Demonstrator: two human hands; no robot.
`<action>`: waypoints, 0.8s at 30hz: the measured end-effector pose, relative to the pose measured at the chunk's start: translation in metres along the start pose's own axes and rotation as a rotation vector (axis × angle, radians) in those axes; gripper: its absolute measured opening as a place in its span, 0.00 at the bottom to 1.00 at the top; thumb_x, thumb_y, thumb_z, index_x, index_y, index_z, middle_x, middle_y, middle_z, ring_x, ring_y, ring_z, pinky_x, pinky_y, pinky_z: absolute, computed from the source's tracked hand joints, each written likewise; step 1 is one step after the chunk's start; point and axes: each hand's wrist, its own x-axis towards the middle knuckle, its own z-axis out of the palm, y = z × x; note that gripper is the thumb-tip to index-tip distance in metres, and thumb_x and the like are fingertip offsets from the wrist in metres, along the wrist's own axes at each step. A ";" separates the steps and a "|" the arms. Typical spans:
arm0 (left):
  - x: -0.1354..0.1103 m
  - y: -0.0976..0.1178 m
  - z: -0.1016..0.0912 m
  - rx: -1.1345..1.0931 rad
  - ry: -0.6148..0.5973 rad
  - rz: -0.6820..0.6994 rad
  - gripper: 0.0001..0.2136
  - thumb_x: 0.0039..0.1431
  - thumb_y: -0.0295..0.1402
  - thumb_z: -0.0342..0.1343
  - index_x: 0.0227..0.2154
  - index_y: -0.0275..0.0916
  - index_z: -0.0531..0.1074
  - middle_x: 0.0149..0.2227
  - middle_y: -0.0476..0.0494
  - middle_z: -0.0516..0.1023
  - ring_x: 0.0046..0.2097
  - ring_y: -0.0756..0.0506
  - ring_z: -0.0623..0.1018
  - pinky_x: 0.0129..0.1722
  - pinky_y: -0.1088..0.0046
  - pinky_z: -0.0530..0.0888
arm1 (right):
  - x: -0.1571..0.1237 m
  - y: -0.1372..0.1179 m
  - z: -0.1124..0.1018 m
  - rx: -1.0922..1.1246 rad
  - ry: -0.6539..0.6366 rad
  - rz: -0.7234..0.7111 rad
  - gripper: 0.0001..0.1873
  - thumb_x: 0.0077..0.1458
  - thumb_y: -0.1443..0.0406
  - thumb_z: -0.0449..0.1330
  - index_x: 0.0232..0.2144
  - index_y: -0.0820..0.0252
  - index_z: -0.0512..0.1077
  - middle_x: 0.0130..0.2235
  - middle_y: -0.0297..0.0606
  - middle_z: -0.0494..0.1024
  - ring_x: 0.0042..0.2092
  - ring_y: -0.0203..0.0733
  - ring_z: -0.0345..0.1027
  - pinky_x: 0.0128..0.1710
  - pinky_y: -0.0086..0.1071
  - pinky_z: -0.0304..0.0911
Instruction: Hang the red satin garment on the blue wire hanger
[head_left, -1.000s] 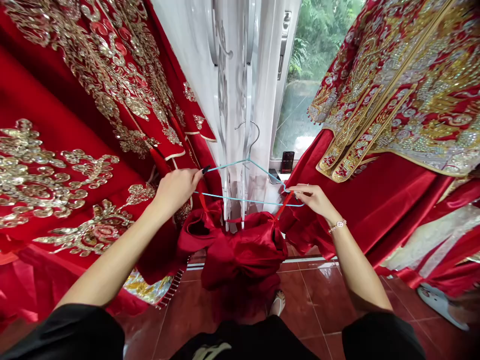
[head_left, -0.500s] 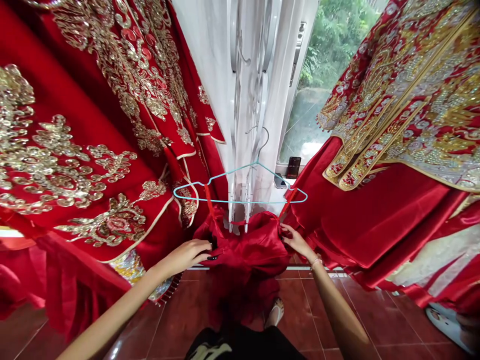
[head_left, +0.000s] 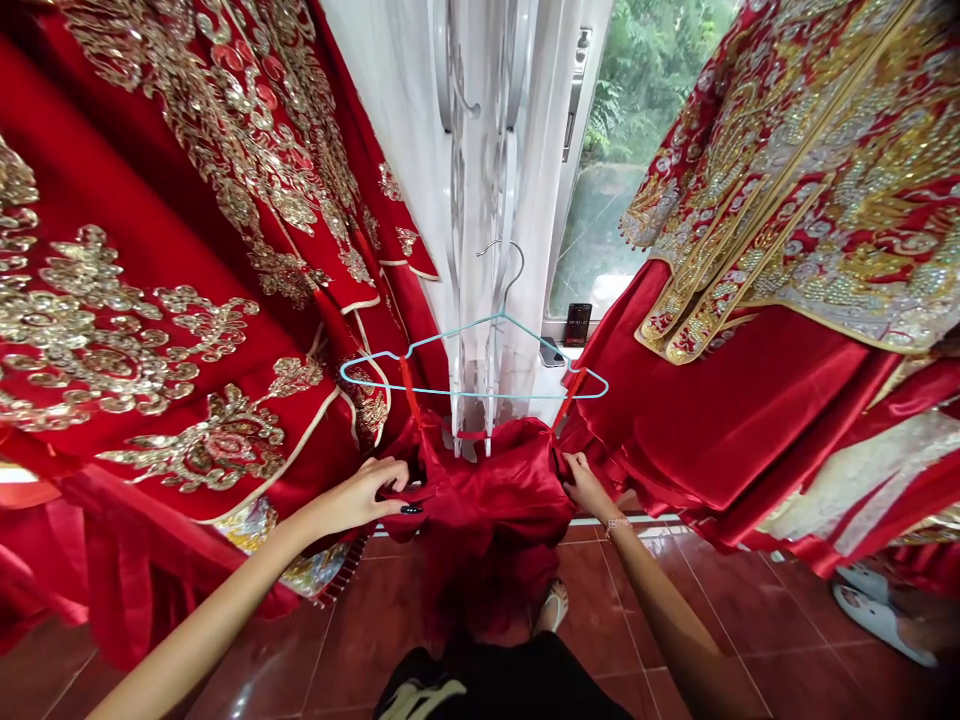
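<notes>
A red satin dress with thin straps hangs from a light blue wire hanger. The hanger's metal hook points up in front of a white stand; whether it rests on anything I cannot tell. At the dress's left side, my left hand is closed, thumb and fingers pinching the fabric edge and drawing it outward. My right hand closes on the opposite side of the bodice, its fingertips pressed to the upper edge. The dark red lower skirt falls between my arms toward the floor.
Red gowns with gold beading crowd the left; an embroidered red jacket and skirts hang on the right. Two phones, one upright, are by the window. Another person's foot in a light clog stands on the red tiles.
My left hand has moved slightly left, pulling the dress's side outward, its fingers more bent. My right hand keeps its hold. The view has shifted a little, showing more of the other person's footwear.
</notes>
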 end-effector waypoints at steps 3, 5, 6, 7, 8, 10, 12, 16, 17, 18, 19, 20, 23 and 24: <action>-0.002 -0.003 -0.008 0.002 -0.032 0.002 0.08 0.61 0.38 0.52 0.30 0.40 0.68 0.32 0.48 0.74 0.37 0.46 0.71 0.40 0.73 0.67 | 0.000 -0.001 -0.014 0.037 0.027 0.007 0.25 0.38 0.75 0.58 0.42 0.57 0.77 0.47 0.41 0.74 0.52 0.47 0.70 0.62 0.45 0.59; -0.003 -0.005 -0.014 0.033 -0.027 0.025 0.12 0.64 0.39 0.49 0.26 0.40 0.68 0.28 0.49 0.73 0.36 0.46 0.70 0.41 0.73 0.67 | 0.000 -0.002 -0.027 0.082 0.028 0.004 0.20 0.39 0.75 0.58 0.36 0.57 0.78 0.43 0.40 0.77 0.51 0.47 0.71 0.62 0.45 0.61; -0.004 -0.006 -0.016 0.055 -0.022 0.036 0.15 0.65 0.40 0.48 0.24 0.40 0.67 0.26 0.50 0.72 0.34 0.47 0.69 0.42 0.72 0.67 | -0.001 -0.002 -0.034 0.109 0.029 0.010 0.17 0.39 0.74 0.59 0.34 0.57 0.79 0.41 0.39 0.78 0.48 0.47 0.73 0.59 0.46 0.64; -0.005 -0.007 -0.019 0.075 -0.014 0.047 0.16 0.65 0.41 0.48 0.23 0.40 0.66 0.24 0.51 0.70 0.32 0.48 0.69 0.45 0.71 0.66 | -0.002 -0.002 -0.041 0.140 0.030 0.022 0.15 0.40 0.72 0.59 0.32 0.57 0.79 0.39 0.39 0.79 0.44 0.47 0.75 0.55 0.47 0.68; -0.005 -0.008 -0.022 0.092 -0.005 0.057 0.16 0.65 0.41 0.49 0.23 0.40 0.66 0.24 0.52 0.70 0.31 0.49 0.68 0.48 0.69 0.65 | -0.004 -0.002 -0.047 0.175 0.031 0.040 0.12 0.41 0.70 0.60 0.32 0.57 0.78 0.37 0.39 0.79 0.39 0.46 0.76 0.49 0.47 0.73; -0.006 -0.008 -0.025 0.126 0.015 0.066 0.14 0.63 0.42 0.51 0.24 0.40 0.66 0.25 0.53 0.71 0.29 0.50 0.68 0.51 0.67 0.63 | -0.009 -0.003 -0.059 0.257 0.033 0.078 0.11 0.43 0.64 0.62 0.33 0.57 0.78 0.36 0.39 0.80 0.30 0.44 0.75 0.36 0.47 0.77; -0.007 -0.008 -0.025 0.179 0.049 0.063 0.12 0.61 0.41 0.53 0.25 0.40 0.67 0.27 0.52 0.73 0.30 0.49 0.71 0.50 0.65 0.63 | -0.015 -0.005 -0.067 0.344 0.041 0.103 0.14 0.44 0.59 0.64 0.35 0.57 0.77 0.36 0.40 0.81 0.27 0.43 0.74 0.31 0.45 0.77; -0.006 -0.011 -0.019 0.304 0.198 0.063 0.09 0.61 0.37 0.50 0.29 0.42 0.71 0.32 0.46 0.79 0.36 0.44 0.77 0.51 0.61 0.63 | -0.025 -0.014 -0.068 0.554 0.054 0.161 0.19 0.41 0.58 0.68 0.39 0.56 0.76 0.39 0.41 0.83 0.31 0.42 0.77 0.36 0.42 0.78; -0.005 -0.012 -0.017 0.333 0.247 0.063 0.09 0.62 0.37 0.50 0.31 0.42 0.72 0.33 0.45 0.80 0.37 0.43 0.78 0.52 0.60 0.63 | -0.026 -0.016 -0.065 0.642 0.049 0.196 0.20 0.41 0.59 0.68 0.39 0.56 0.76 0.38 0.40 0.83 0.32 0.42 0.77 0.37 0.42 0.77; -0.004 -0.013 -0.015 0.355 0.296 0.062 0.09 0.62 0.37 0.49 0.32 0.43 0.73 0.35 0.44 0.81 0.38 0.42 0.78 0.53 0.58 0.63 | -0.027 -0.019 -0.061 0.727 0.041 0.233 0.19 0.40 0.61 0.67 0.39 0.55 0.76 0.35 0.38 0.82 0.32 0.43 0.77 0.39 0.43 0.77; -0.003 -0.014 -0.012 0.369 0.344 0.056 0.10 0.63 0.37 0.48 0.34 0.43 0.74 0.36 0.43 0.81 0.38 0.41 0.79 0.54 0.57 0.64 | -0.028 -0.020 -0.057 0.796 0.031 0.266 0.19 0.40 0.62 0.66 0.39 0.54 0.76 0.33 0.37 0.82 0.32 0.43 0.77 0.41 0.45 0.76; -0.003 -0.014 -0.010 0.371 0.394 0.043 0.11 0.63 0.37 0.48 0.35 0.43 0.74 0.37 0.42 0.82 0.39 0.41 0.79 0.53 0.57 0.65 | -0.029 -0.022 -0.052 0.841 0.020 0.288 0.18 0.40 0.62 0.65 0.38 0.54 0.76 0.32 0.36 0.81 0.33 0.44 0.77 0.43 0.47 0.76; -0.001 -0.010 -0.002 0.304 0.563 -0.044 0.11 0.64 0.37 0.47 0.35 0.42 0.74 0.40 0.40 0.82 0.41 0.39 0.79 0.48 0.61 0.71 | -0.032 -0.025 -0.044 0.866 0.040 0.244 0.20 0.42 0.63 0.63 0.42 0.52 0.76 0.35 0.37 0.81 0.37 0.46 0.78 0.51 0.52 0.72; 0.000 -0.007 0.000 0.269 0.635 -0.087 0.11 0.64 0.37 0.46 0.35 0.42 0.74 0.41 0.39 0.81 0.43 0.39 0.79 0.47 0.61 0.72 | -0.034 -0.027 -0.044 0.868 0.070 0.201 0.21 0.44 0.62 0.62 0.44 0.51 0.75 0.38 0.38 0.82 0.40 0.46 0.79 0.54 0.53 0.71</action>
